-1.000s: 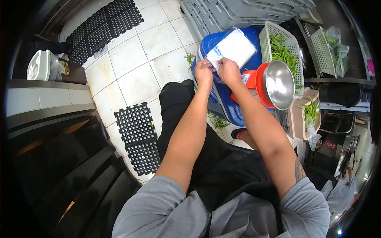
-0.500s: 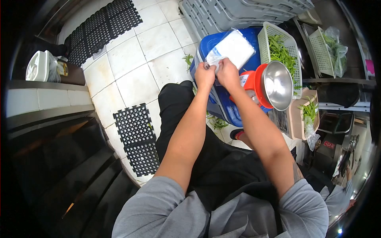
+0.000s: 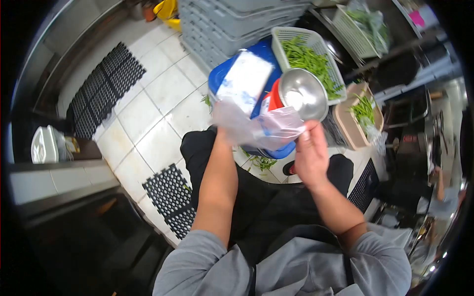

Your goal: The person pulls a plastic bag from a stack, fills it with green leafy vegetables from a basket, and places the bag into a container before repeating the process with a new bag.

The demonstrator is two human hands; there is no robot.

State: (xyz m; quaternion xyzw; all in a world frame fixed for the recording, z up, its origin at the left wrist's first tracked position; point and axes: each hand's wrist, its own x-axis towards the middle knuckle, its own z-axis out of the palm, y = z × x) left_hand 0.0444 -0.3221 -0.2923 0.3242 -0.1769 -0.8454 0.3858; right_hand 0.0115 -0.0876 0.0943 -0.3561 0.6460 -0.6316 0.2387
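A thin clear plastic bag (image 3: 261,129) is stretched between my two hands, blurred by motion. My right hand (image 3: 313,154) pinches its right end between thumb and fingers. The bag covers most of my left hand (image 3: 223,135) at its left end, so those fingers are hidden. Beyond the bag, a white plastic-wrapped pack (image 3: 245,81) lies on a blue lid (image 3: 264,51). Beside it a steel bowl (image 3: 303,93) sits on a red scale (image 3: 272,98), which the bag partly hides.
Green leaves fill a white basket (image 3: 340,84) beyond the bowl. A beige bin (image 3: 344,121) with greens stands to the right. Grey crates (image 3: 232,29) are stacked at the back. Black mats (image 3: 106,91) lie on the tiled floor. A person (image 3: 439,197) is at far right.
My hands have moved apart, drawing the bag out wide between them. The bag is now nearer to me and off the white pack. The view has shifted to the right.
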